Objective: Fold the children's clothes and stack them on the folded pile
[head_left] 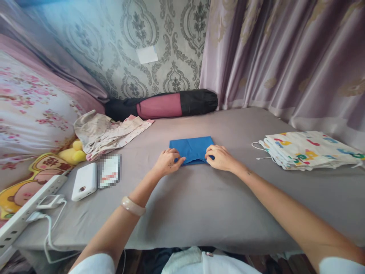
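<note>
A folded piece of blue cloth (190, 146) lies flat on the grey sheet in front of me, a rough rectangle with its near edge slightly lifted. My left hand (170, 160) pinches its near left corner between thumb and fingers. At the near right corner, my right hand (219, 156) grips the cloth the same way, fingers curled. Whether the blue cloth is a bag or a garment I cannot tell. To the right sits a stack of folded white drawstring bags (308, 150) with colourful prints, apart from my right hand.
On the left are a white power bank (84, 181), a blurred packet (109, 170), a power strip (31, 205) with cables, a yellow plush toy (42, 175) and crumpled patterned clothes (111, 133). A long black and pink bag (159, 105) lies along the wall. Curtains (273, 57) hang behind, right.
</note>
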Demonstrator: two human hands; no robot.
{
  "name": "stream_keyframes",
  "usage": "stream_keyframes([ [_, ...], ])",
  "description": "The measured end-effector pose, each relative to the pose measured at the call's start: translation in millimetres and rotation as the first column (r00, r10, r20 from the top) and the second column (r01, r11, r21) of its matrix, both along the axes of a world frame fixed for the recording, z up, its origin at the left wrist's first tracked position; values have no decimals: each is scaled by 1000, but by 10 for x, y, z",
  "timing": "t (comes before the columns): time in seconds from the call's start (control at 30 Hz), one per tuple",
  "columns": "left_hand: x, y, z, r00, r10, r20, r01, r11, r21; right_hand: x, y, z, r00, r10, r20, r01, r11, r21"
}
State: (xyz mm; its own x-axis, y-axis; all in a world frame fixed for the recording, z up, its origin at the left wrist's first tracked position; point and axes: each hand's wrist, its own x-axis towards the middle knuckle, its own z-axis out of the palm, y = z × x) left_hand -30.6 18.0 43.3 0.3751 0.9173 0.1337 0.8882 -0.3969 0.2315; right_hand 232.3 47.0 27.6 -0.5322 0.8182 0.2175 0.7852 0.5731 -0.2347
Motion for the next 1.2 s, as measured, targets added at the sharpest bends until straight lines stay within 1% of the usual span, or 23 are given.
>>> stream_keyframes([
  [0.07,184,138,-36,992,127,-1,-127,990,66,-184,118,0,998,-55,-3,55,998,28],
  [0.13,349,268,-136,980,196,-21,-192,974,124,-354,210,-59,995,-103,15,101,992,70],
  [0.2,462,352,-270,976,205,-69,-196,974,118,-472,256,-160,990,-129,64,125,990,68],
  [0.27,516,382,-396,974,187,-125,-179,981,72,-529,261,-260,982,-142,121,139,990,30],
  [0.37,527,363,-504,967,182,-180,-178,983,36,-541,236,-338,973,-148,179,151,989,-4],
  [0.43,524,345,-517,962,186,-198,-182,983,39,-536,225,-335,968,-149,203,155,988,-16],
  [0.5,526,335,-497,961,183,-209,-181,983,28,-535,227,-302,963,-149,226,161,986,-37],
  [0.63,530,366,-401,961,169,-217,-179,984,-26,-537,286,-186,955,-121,269,157,981,-118],
  [0.7,527,419,-340,966,156,-206,-166,986,-29,-539,346,-120,959,-102,263,142,980,-138],
  [0.73,525,457,-314,969,158,-192,-163,987,-9,-543,382,-95,964,-101,245,133,984,-119],
  [0.8,520,545,-287,973,175,-152,-166,984,68,-558,454,-75,975,-105,195,114,993,-35],
  [0.87,516,634,-309,975,190,-118,-172,975,144,-581,517,-108,982,-97,162,91,995,41],
  [0.9,514,671,-339,977,182,-115,-163,974,157,-593,540,-142,983,-86,162,79,996,50],
  [1.0,506,740,-466,982,120,-149,-105,989,104,-618,579,-266,978,-59,198,62,998,-8],
  [1.07,503,752,-535,981,99,-166,-90,994,63,-622,587,-327,975,-54,218,63,997,-38],
  [1.13,503,748,-564,980,105,-169,-97,994,55,-619,593,-352,973,-48,228,59,997,-39],
  [1.2,504,742,-557,979,108,-172,-101,994,52,-615,600,-352,971,-50,232,61,997,-38],
])
